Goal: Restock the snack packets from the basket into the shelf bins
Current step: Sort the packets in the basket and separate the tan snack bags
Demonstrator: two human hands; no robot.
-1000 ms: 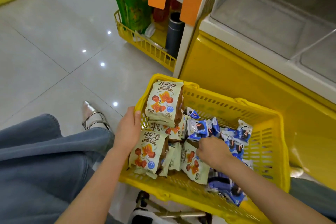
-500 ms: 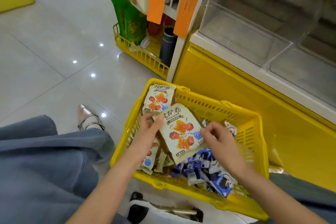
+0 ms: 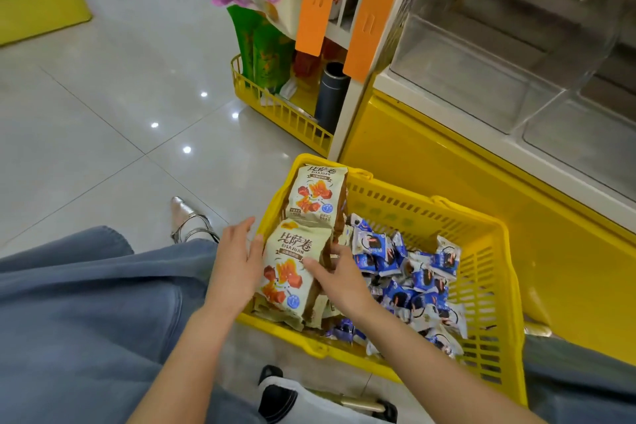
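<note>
L hand (image 3: 237,262): fingers straight, slightly spread, flat vs. left edge of cream packet (image 3: 292,272). R hand (image 3: 339,280): thumb on its face, fingers curled round right edge, pinching it. Packet: upright in near-left corner of basket (image 3: 509,286), cream w/ red-orange print, puffy; same kind beneath. Blue packets (image 3: 413,272): loose heap, right half of basket, qty many. 2nd cream packet (image 3: 316,196): upright, far-left corner. Shelf bins (image 3: 481,79): clear, beyond basket, no stock visible. Progress, my est.: barely begun, nearly all left.
</note>
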